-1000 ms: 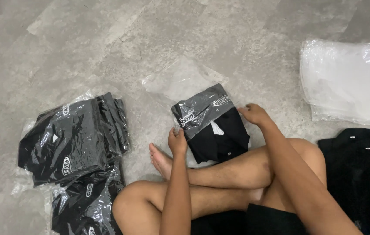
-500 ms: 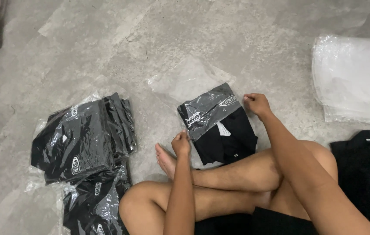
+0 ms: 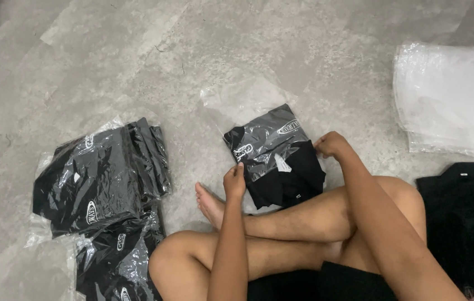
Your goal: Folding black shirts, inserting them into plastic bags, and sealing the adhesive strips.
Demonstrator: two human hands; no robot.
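Underneath all, grey concrete floor [image 3: 237,50], mottled and bare in the middle. Next in size, one loose stack of clear empty bags [image 3: 451,97] at far right, lying flat, well apart from the hands. Below it, one black garment [image 3: 465,223], unbagged, spread beside the right knee. At left, a pile of bagged shirts [image 3: 100,178]: two bundles told apart for certain, one above the other, perhaps more within, cannot count further. Between the two sides, just ahead of the crossed bare legs, one folded black shirt [image 3: 284,175], half inside a clear bag [image 3: 267,142] with white oval printing; far end covered in glossy, wrinkled film, near end still bare cloth, a small white tag showing at the collar. Lay flat on the floor, tilted with its far corner to the right. Left hand [image 3: 234,181] pinched shut on the bag's near left edge, touching the shirt. Right hand [image 3: 331,146] closed on the bag's right edge, fingers curled over the film. One bare foot [image 3: 209,203] just beside the left hand.
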